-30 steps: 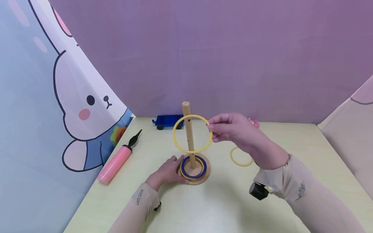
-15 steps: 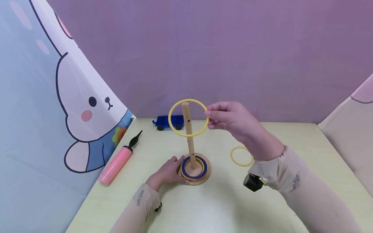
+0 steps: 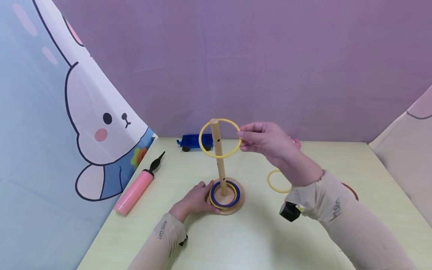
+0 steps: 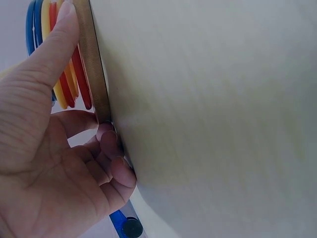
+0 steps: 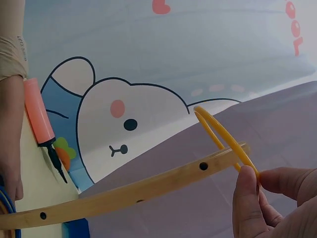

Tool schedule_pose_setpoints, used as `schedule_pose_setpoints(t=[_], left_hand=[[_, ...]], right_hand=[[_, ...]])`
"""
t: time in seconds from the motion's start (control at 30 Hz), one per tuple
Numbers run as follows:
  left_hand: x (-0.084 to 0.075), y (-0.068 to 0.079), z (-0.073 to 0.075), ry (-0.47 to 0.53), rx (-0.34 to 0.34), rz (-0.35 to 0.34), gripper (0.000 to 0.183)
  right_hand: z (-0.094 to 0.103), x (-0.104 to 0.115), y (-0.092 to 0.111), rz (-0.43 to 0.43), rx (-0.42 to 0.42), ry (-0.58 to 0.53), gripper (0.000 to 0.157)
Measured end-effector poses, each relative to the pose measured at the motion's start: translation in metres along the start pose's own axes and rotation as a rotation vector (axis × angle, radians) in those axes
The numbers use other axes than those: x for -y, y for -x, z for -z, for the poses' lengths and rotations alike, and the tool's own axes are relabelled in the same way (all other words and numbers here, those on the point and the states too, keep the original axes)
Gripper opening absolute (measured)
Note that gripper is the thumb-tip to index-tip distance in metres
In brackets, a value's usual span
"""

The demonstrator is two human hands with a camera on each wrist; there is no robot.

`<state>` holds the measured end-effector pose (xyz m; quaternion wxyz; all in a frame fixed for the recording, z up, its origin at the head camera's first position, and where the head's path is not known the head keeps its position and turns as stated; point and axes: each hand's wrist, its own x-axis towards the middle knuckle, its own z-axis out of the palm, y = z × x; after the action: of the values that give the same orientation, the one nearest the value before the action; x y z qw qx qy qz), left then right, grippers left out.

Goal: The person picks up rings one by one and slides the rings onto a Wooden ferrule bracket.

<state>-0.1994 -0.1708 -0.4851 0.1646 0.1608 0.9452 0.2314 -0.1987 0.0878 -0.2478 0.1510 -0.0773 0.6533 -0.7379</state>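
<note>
My right hand (image 3: 270, 144) pinches a yellow ring (image 3: 201, 144) by its right side, thumb against fingers. The ring (image 5: 218, 128) encircles the top end of the wooden peg (image 5: 173, 179), as the right wrist view shows. The peg stands upright on a round wooden base (image 3: 240, 197). My left hand (image 3: 194, 198) grips the base's left rim, thumb over the top edge and fingers curled at the side. Around the peg's foot lies a stack of rings; its blue ring (image 3: 237, 200) is uppermost, with yellow and red ones (image 4: 81, 82) beneath it in the left wrist view.
Another yellow ring (image 3: 275, 189) lies on the table right of the stand. Behind my right sleeve a reddish ring (image 3: 352, 189) shows in part. A pink hand pump (image 3: 136, 189) lies at the left. Toward the back are a blue toy wagon (image 3: 192, 141) and a small pink thing (image 3: 297, 143).
My right hand has raised the yellow ring from the peg's middle to its top, then moved slightly right and down. My left hand has stayed on the base.
</note>
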Motion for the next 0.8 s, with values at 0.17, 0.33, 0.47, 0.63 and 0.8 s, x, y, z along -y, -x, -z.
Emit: schedule_pose_setpoints(t=[0.17,0.33,0.47,0.63,0.8], left_hand=[[-0.001,0.000,0.000,-0.006,0.000,0.002,0.114],[-0.001,0.001,0.001,-0.010,0.000,0.001,0.114],[-0.001,0.001,0.002,-0.007,0.002,0.000,0.114],[-0.001,0.002,0.002,-0.002,0.002,-0.003,0.115],[-0.001,0.001,0.001,-0.002,-0.001,-0.007,0.113]], right_hand=[[0.004,-0.017,-0.002,-0.011,0.002,0.009,0.020],[0.011,-0.040,-0.005,-0.022,0.019,0.021,0.022],[0.015,-0.058,-0.006,-0.042,0.024,0.040,0.025],[0.014,-0.075,-0.006,-0.069,0.022,0.043,0.024],[0.014,-0.094,-0.005,-0.103,0.010,0.028,0.025]])
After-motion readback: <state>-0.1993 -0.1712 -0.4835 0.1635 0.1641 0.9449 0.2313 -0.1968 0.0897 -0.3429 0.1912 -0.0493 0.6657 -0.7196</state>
